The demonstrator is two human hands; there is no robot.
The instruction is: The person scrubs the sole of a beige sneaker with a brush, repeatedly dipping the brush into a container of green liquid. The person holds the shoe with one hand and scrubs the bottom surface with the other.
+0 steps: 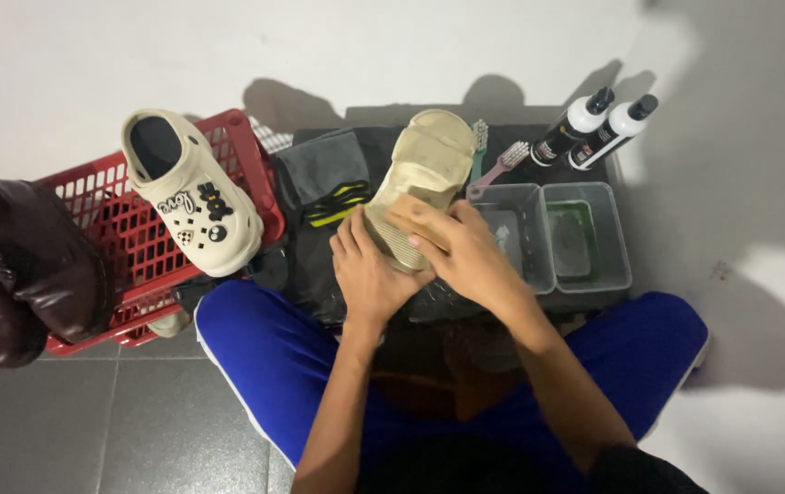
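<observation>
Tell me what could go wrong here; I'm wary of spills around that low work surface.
The right hand scrubs the beige sandal right beside two clear tubs; a hard stroke might knock them and slop liquid. The two bottles lie at the far edge and might roll off. The clog perched on the red basket rim could tip.

We see a beige slide sandal at twelve o'clock and a red basket at nine. Our trousers are bright blue, and the clog is cream with black charms.

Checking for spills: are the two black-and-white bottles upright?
No: both black-and-white bottles lie tilted, capped, against the wall behind the clear plastic tubs.
</observation>
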